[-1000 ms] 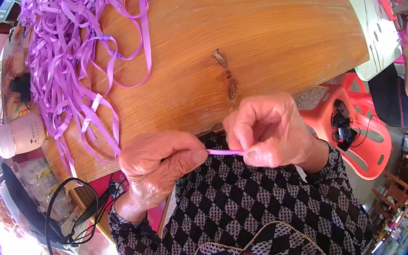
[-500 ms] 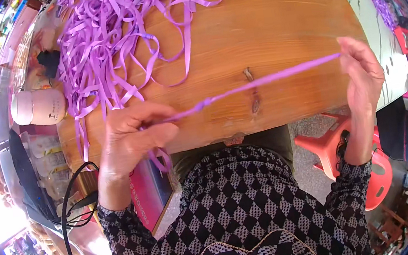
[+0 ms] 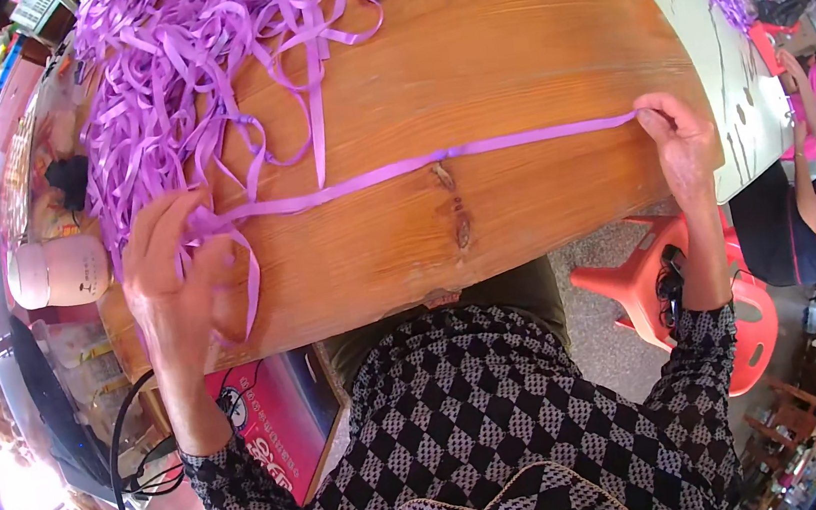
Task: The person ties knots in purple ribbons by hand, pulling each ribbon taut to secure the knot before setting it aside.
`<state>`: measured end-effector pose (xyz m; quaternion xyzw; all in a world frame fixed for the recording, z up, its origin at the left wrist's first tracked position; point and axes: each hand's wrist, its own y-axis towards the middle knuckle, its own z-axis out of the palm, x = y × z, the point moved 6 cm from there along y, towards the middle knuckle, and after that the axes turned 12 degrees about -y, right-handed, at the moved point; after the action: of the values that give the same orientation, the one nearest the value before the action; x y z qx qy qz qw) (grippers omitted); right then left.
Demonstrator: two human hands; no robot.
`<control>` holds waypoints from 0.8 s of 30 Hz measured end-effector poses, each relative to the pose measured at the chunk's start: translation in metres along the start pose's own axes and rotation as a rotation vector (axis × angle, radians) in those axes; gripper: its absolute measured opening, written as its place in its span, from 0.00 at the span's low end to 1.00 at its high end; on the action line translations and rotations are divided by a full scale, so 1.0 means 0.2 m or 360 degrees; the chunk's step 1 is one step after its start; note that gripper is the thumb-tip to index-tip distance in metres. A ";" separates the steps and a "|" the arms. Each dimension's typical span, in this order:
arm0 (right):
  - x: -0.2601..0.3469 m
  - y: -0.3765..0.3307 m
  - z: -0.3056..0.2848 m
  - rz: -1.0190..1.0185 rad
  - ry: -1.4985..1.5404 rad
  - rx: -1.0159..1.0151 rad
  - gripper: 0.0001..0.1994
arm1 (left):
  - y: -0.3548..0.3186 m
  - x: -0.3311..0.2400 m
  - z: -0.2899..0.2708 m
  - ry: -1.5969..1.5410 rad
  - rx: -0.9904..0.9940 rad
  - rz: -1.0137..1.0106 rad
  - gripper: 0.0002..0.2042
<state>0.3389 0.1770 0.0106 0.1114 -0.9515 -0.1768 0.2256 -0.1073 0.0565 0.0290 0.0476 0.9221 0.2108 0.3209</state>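
Across the wooden table (image 3: pixel 504 32) we are stretching one purple ribbon (image 3: pixel 477 149) from nine to three o'clock, left hand (image 3: pixel 174 277) and right hand (image 3: pixel 683 148) each pinching an end.

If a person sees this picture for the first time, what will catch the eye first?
A long purple ribbon is stretched across the wooden table, from the left hand to the right hand. Behind the left hand, a big tangled heap of purple ribbons covers the table's far left corner.
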 end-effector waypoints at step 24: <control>0.94 -0.08 0.20 -0.0957 0.0607 -0.0015 0.13 | 0.10 -0.38 0.54 -0.1881 0.0797 -0.0827 0.06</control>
<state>0.1586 0.1199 0.0445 0.4165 -0.8161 -0.2156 0.3377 0.0182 0.0964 0.0037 0.0047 0.5951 -0.1535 0.7889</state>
